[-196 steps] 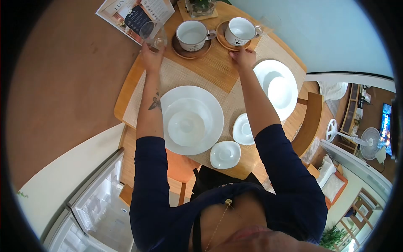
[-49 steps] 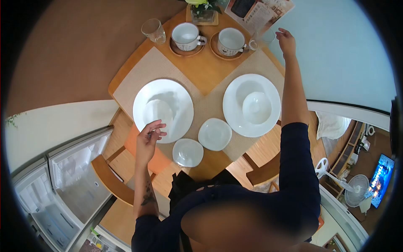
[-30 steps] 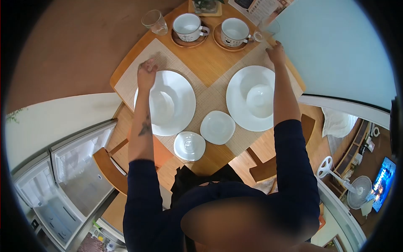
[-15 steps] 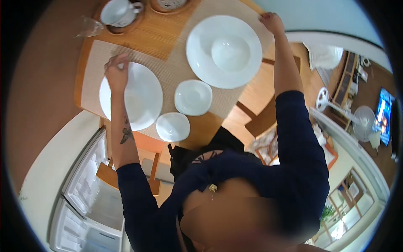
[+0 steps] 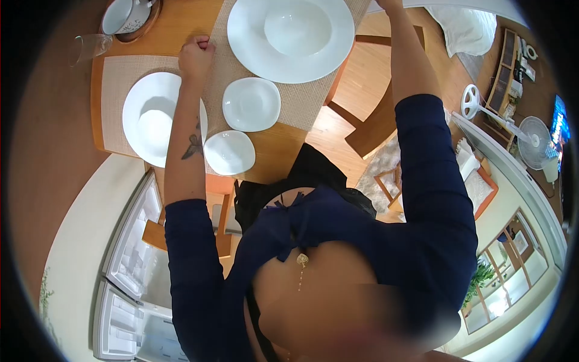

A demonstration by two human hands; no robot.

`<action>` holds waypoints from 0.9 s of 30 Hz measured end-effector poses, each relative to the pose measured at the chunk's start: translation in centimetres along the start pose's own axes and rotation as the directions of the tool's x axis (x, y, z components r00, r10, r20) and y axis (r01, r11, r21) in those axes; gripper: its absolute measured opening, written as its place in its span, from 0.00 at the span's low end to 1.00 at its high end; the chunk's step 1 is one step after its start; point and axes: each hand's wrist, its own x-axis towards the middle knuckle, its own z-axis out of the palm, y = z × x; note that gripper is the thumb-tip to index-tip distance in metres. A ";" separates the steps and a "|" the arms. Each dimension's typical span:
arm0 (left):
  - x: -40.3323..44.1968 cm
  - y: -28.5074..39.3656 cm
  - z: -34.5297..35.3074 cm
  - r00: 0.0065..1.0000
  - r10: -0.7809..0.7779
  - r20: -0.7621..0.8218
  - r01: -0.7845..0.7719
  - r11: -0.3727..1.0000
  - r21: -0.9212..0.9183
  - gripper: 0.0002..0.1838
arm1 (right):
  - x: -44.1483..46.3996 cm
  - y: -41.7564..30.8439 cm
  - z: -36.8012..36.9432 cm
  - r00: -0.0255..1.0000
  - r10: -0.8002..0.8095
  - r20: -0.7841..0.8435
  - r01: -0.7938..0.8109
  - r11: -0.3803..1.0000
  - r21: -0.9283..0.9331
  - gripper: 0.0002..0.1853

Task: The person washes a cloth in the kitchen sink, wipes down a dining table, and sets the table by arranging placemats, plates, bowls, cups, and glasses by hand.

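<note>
My left hand is closed, its fingers curled at the left edge of the right woven placemat. Whether the fingers pinch the mat is hidden. On that mat lies a large white plate with a white bowl at its centre. My right hand is beside the mat's far right side, mostly cut off by the top of the view. Below my left forearm sits a second white plate with a deep centre. Two small white dishes stand between the plates.
A white cup on a wooden saucer and a clear glass are at the table's upper left. A wooden chair stands at the right. The fridge is open at lower left. A fan stands farther right.
My left hand has moved from the left plate's rim to the right placemat's edge. The view has shifted, so the tableware appears higher and farther left, and my right hand is mostly out of frame.
</note>
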 end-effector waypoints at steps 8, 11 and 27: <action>1.4 -1.4 -0.6 0.990 -0.018 0.137 0.009 0.998 0.061 0.12 | -0.5 -0.6 -1.0 0.985 0.136 0.103 -0.154 0.968 0.196 0.12; 1.3 -0.8 -1.5 0.988 -0.003 0.152 -0.010 0.996 0.086 0.12 | -0.9 -0.4 -0.7 0.987 0.136 0.086 -0.152 0.964 0.219 0.12; 1.9 -1.0 -1.8 0.981 0.000 0.194 -0.019 0.996 0.092 0.07 | -0.6 1.6 0.2 0.994 0.045 0.098 -0.061 0.985 0.160 0.14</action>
